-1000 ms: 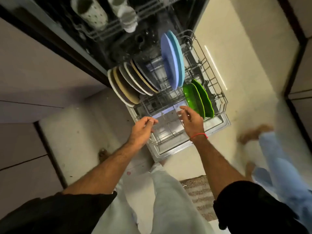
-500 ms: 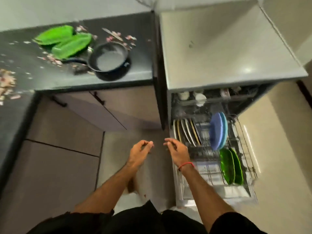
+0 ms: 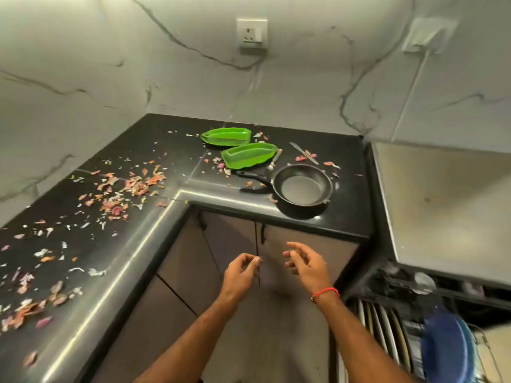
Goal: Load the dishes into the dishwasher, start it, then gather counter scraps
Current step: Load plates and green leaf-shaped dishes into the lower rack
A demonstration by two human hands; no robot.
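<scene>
Both hands have come up from the dishwasher rack (image 3: 387, 322), now low to the right of the fingers: left hand (image 3: 240, 275) and right hand (image 3: 307, 265) hang empty, fingers loosely curled and apart. Ahead of the fingers, two green dishes (image 3: 237, 146), a pan (image 3: 302, 189) and, apparently, cutlery remain on the counter (image 3: 177, 139). Loading is unfinished; scraps (image 3: 119, 194) lie left of the fingers.
</scene>
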